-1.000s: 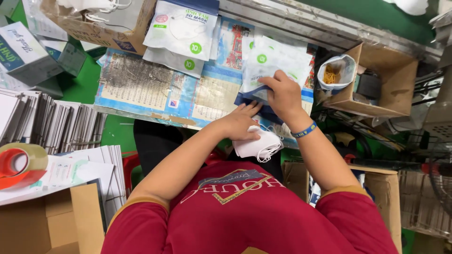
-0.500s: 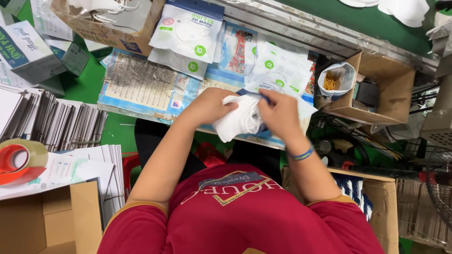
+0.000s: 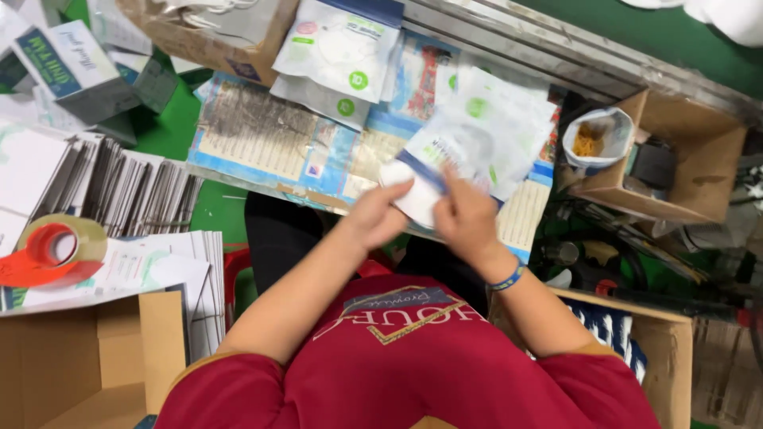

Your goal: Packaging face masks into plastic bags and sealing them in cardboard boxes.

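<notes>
Green counter [image 3: 171, 135], strewn with printed sheets. Left hand [image 3: 380, 213] grips a folded white face mask [image 3: 413, 195]; right hand [image 3: 465, 218] grips a clear plastic pouch with a dark blue strip [image 3: 477, 147], mask at its mouth. Far right: open cardboard box [image 3: 699, 159].

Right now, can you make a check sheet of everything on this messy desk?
Surface: green table, mostly covered by printed sheets.
Job's things: white mask going into clear pouch.
Clutter: tape roll, stacked flat cartons, packed pouches, small printed box, cardboard boxes.
Hands: left hand presses the mask; right hand holds the pouch; blue wristband on the right wrist.
Cables: nothing seen clearly.
Surroundings: open box holding a bag of orange bits.
</notes>
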